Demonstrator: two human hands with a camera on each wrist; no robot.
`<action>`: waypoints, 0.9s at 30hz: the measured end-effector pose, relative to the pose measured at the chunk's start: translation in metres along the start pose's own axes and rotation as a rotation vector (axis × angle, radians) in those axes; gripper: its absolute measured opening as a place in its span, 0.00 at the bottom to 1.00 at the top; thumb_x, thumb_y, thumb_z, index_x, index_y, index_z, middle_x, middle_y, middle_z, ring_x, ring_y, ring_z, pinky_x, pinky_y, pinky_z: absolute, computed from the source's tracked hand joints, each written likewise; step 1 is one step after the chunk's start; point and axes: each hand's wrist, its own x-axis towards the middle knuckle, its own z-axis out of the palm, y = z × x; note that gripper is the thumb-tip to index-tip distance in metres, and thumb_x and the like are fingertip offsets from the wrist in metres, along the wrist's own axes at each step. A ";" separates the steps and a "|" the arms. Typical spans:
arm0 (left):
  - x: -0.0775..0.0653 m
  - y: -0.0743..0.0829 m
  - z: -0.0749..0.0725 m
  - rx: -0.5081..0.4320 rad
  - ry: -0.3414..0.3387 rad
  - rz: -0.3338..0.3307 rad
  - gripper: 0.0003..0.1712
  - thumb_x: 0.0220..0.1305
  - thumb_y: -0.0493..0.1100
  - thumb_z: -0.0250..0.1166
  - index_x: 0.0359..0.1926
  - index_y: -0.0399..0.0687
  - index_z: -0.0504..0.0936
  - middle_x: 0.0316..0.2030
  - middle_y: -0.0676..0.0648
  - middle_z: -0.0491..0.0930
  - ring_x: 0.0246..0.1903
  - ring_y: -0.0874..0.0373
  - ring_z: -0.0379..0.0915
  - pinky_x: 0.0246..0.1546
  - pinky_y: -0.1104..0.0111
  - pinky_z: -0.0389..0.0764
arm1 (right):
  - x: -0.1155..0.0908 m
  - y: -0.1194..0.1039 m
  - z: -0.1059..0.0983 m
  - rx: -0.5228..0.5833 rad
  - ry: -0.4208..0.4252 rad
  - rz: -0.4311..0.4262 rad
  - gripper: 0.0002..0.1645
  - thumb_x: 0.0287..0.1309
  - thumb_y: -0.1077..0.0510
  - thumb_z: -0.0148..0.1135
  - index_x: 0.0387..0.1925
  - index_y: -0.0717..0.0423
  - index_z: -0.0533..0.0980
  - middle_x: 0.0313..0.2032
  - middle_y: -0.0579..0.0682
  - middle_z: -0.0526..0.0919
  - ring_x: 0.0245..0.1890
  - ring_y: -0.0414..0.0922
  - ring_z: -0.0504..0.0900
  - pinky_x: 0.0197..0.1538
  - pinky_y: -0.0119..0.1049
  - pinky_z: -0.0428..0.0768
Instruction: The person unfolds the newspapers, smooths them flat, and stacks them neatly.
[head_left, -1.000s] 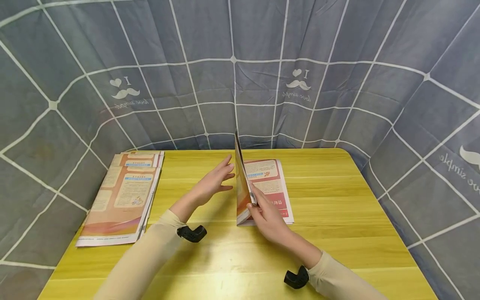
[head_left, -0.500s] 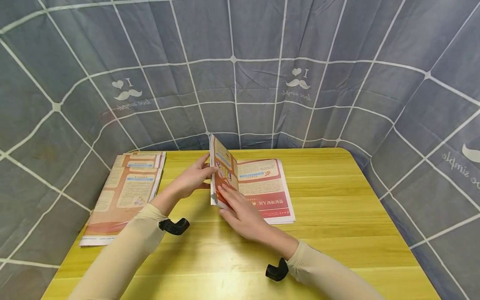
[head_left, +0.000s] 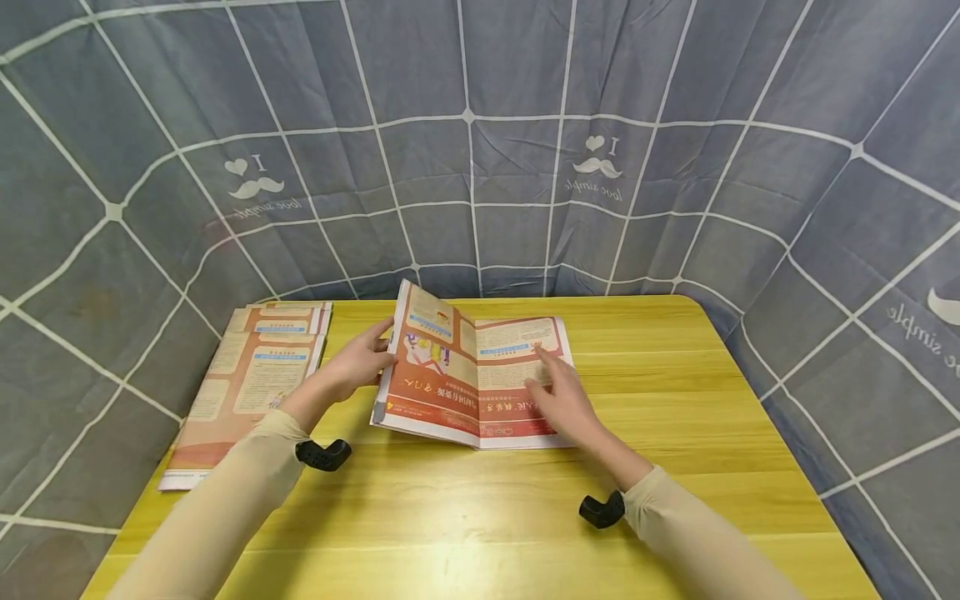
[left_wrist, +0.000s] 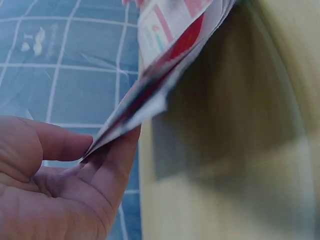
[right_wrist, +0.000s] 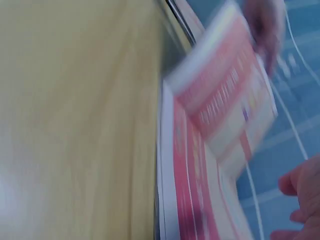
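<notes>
An opened newspaper (head_left: 438,375) with red and orange printed pages lies at the middle of the table, its left half raised at a slant and its right half flat. My left hand (head_left: 358,362) holds the raised half by its outer edge. The left wrist view shows the thumb (left_wrist: 67,143) on one side of the sheets and fingers behind them. Over the right half hovers my right hand (head_left: 566,404), fingers loosely extended with nothing in them. In the right wrist view that hand (right_wrist: 306,200) appears only at the edge, apart from the blurred pages.
A stack of similar newspapers (head_left: 247,392) lies at the table's left side, partly behind the left forearm. The yellow wooden table (head_left: 675,433) backs onto a grey checked curtain (head_left: 517,167), which also hangs at both sides.
The newspaper's upper half has swung from upright over to the left, exposing the inside pages. My left hand has taken its edge. The right hand has let go and moved right.
</notes>
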 end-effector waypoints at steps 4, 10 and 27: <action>0.005 -0.019 -0.005 0.005 0.028 -0.037 0.45 0.76 0.28 0.47 0.82 0.44 0.32 0.71 0.26 0.61 0.58 0.39 0.76 0.47 0.56 0.84 | 0.003 0.020 -0.024 0.130 0.021 0.221 0.43 0.74 0.53 0.56 0.81 0.58 0.50 0.77 0.63 0.55 0.76 0.61 0.55 0.73 0.59 0.58; 0.014 -0.047 -0.004 -0.020 0.049 -0.057 0.45 0.75 0.27 0.47 0.82 0.43 0.33 0.69 0.25 0.65 0.57 0.40 0.77 0.49 0.56 0.83 | 0.004 0.033 -0.045 0.350 0.025 0.433 0.45 0.76 0.54 0.53 0.82 0.60 0.43 0.78 0.64 0.50 0.77 0.60 0.51 0.75 0.54 0.56; 0.025 -0.076 0.019 -0.056 0.107 -0.111 0.44 0.74 0.26 0.48 0.83 0.46 0.39 0.65 0.27 0.70 0.47 0.48 0.81 0.41 0.61 0.83 | 0.013 0.050 -0.067 0.672 0.035 0.587 0.43 0.77 0.56 0.50 0.81 0.63 0.41 0.74 0.67 0.58 0.68 0.56 0.65 0.66 0.45 0.70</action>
